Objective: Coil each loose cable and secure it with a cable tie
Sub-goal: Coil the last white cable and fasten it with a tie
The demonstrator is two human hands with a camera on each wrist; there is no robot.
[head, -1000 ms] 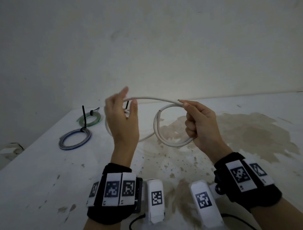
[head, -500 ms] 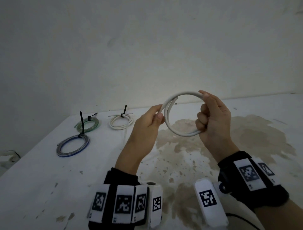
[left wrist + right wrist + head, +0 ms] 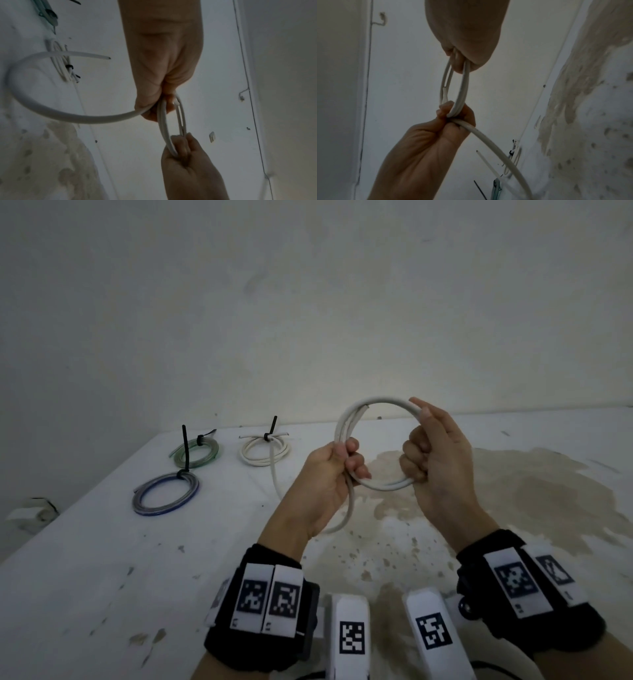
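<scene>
A white cable (image 3: 339,428) is wound into a small upright ring held in the air above the table. My left hand (image 3: 349,460) grips the ring's left side, fingers curled round the strands. My right hand (image 3: 419,450) grips the right side, thumb on the top arc. The loose tail (image 3: 346,513) drops from the left hand and curves back over the table. In the left wrist view the tail (image 3: 51,109) sweeps left from the left hand (image 3: 159,106). In the right wrist view both hands hold the ring (image 3: 463,89).
Three coils lie at the back left of the white, stained table (image 3: 102,577), each bound with a black cable tie: green (image 3: 197,451), blue-grey (image 3: 166,496), white (image 3: 263,451). A wall stands right behind the table.
My left hand swung another turn of cable round and went from a raised, loose hold to gripping the ring's left side. The ring now stands more upright; the right hand kept its hold.
</scene>
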